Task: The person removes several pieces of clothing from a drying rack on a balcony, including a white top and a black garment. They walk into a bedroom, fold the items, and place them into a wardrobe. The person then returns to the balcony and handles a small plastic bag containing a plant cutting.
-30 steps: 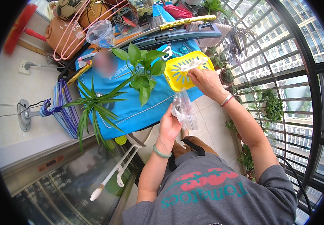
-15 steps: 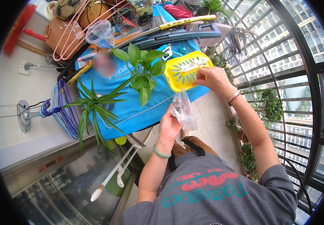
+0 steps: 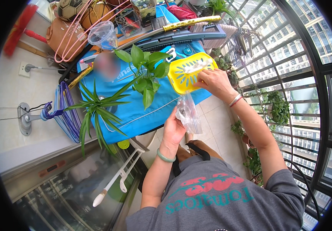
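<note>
Since the earlier frame, the right hand (image 3: 212,81) has slid down from the top rim of the yellow slotted basket (image 3: 185,71) to its lower right edge, and the wrist with its bracelets sits lower. Its fingers curl over that rim, holding the basket, which stands tilted on a blue cloth (image 3: 135,111) that covers the counter. The left hand (image 3: 173,129) is closed around the lower end of a clear plastic bag (image 3: 188,112), holding it just below the basket and close under the right hand. A green bangle rings the left wrist.

Just left of both hands stand two plants: a broad-leaved one (image 3: 146,71) touching the basket's left side, and a spiky, long-leaved one (image 3: 96,109) farther left. Beyond the hands, the back of the counter is crowded with a long dark case (image 3: 181,36), a clear plastic cup (image 3: 102,34), balls and pink hangers (image 3: 69,34).

To the right of the hands a metal window grille (image 3: 289,73) closes the balcony, with potted greenery along the tiled floor (image 3: 216,123). Open floor lies only in the narrow strip between counter edge and grille.

What the bag contains is too small to make out. A patch on the cloth is blurred. Dark borders cut off the corners.
</note>
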Demonstrator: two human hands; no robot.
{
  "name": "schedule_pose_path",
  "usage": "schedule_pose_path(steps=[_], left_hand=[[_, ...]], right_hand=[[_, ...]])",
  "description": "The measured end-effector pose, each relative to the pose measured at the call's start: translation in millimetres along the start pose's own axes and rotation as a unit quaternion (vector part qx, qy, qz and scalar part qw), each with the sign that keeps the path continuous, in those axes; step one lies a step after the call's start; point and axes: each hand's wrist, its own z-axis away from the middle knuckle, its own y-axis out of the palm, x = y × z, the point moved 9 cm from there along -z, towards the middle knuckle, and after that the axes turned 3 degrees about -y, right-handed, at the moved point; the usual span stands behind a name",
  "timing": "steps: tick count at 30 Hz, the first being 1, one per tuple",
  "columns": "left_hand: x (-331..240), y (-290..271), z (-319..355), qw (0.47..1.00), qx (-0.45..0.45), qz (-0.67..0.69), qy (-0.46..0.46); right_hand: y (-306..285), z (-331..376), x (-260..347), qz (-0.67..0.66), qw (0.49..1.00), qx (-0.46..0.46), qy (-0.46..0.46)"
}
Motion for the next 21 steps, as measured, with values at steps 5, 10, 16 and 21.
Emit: schedule_pose_path(steps=[5,10,16,21], left_hand=[[0.5,-1.4,2.2,1.0,-0.011,0.002,0.004],[-0.5,-2.2,4.1,1.0,-0.009,-0.005,0.007],[-0.5,-2.2,3.6,1.0,0.002,0.01,0.002],[0.5,-5.8,2.9,1.0,-0.024,0.006,0.01]], right_hand=[[2.9,-0.8,-4.2,-0.027,0.999,-0.024,0.04],[5.2,-2.5,-2.6,-0.052,0.995,-0.019,0.089],[7.0,-2.1,-3.4,-0.133,0.986,-0.031,0.096],[10.1,-0.4,-4.2,-0.154,0.981,-0.031,0.111]])
